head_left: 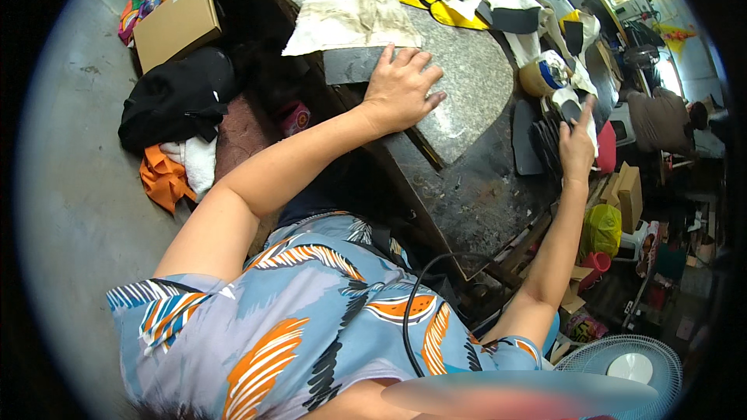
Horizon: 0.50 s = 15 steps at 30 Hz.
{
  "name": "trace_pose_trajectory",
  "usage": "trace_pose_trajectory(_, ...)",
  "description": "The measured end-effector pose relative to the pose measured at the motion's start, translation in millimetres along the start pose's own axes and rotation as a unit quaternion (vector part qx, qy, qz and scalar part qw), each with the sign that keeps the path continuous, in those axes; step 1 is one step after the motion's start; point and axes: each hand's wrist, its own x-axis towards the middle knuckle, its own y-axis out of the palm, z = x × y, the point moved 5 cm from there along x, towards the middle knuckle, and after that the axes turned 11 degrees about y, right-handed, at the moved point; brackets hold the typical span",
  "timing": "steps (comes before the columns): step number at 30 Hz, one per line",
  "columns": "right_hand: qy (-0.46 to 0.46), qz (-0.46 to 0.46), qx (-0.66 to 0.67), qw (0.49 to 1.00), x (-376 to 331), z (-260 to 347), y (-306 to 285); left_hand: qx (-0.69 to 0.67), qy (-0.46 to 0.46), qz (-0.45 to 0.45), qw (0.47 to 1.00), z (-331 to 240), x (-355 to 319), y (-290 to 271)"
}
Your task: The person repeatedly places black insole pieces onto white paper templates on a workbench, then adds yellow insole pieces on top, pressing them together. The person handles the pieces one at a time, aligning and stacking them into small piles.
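My open left grip point(398, 95) should press the speckled board point(471, 78) evenly; whether my right grip point(576, 152) holds dark pieces point(548, 148), I can't tell.

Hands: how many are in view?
2: the left hand over the speckled board, the right hand beside the dark pieces. No others show.
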Motion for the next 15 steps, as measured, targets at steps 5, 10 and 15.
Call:
trace_pose_trajectory(5, -0.040, -0.001, 0.093, 0.995, -17.8, 54.9, -17.2, -0.065, -0.082, 0.082, 0.991, 0.6, 15.9, 6.0)
trace_pose_trajectory(10, -0.033, 0.112, 0.047, 0.992, -57.1, 92.3, 11.7, -0.376, 0.010, -0.003, 0.926, -6.7, 36.1, -15.2)
trace_pose_trajectory(15, -0.122, 0.052, 0.169, 0.977, -68.8, 108.8, 19.1, -0.022, 0.040, 0.028, 0.999, 30.9, 11.6, -30.0)
